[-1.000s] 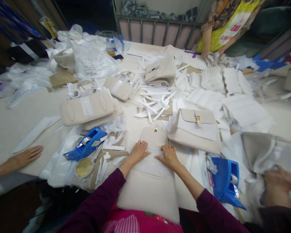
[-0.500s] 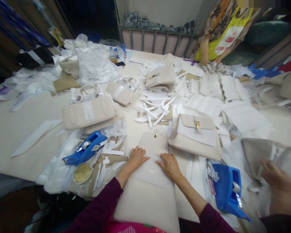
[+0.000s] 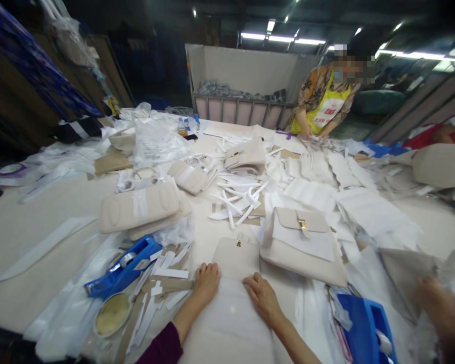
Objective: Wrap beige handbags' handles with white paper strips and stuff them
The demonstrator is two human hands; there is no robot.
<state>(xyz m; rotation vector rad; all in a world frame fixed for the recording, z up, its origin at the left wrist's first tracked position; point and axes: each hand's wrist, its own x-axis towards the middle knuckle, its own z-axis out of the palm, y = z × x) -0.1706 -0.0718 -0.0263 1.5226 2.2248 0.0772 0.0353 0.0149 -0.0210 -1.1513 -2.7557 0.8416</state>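
A beige handbag lies in front of me with its flap stretched away from me and a small gold clasp near the far end. Over its middle is a thin white sheet. My left hand is curled at the left edge of flap and sheet, fingers together and thumb hidden. Opposite it, my right hand has bent fingers closed at the sheet's right edge. Just beyond my right hand stands another beige handbag with a gold buckle and a white sheet under its flap.
Blue tape dispensers sit left and right. Paper strips and a round tub lie at left, near stacked beige bags. White rolled sticks lie ahead. A co-worker's blurred hand is at right; another person stands opposite.
The view has tilted up, showing more of the room. My left hand has shifted to the bag's left edge with its thumb out of sight. My right hand stays by the sheet's right edge.
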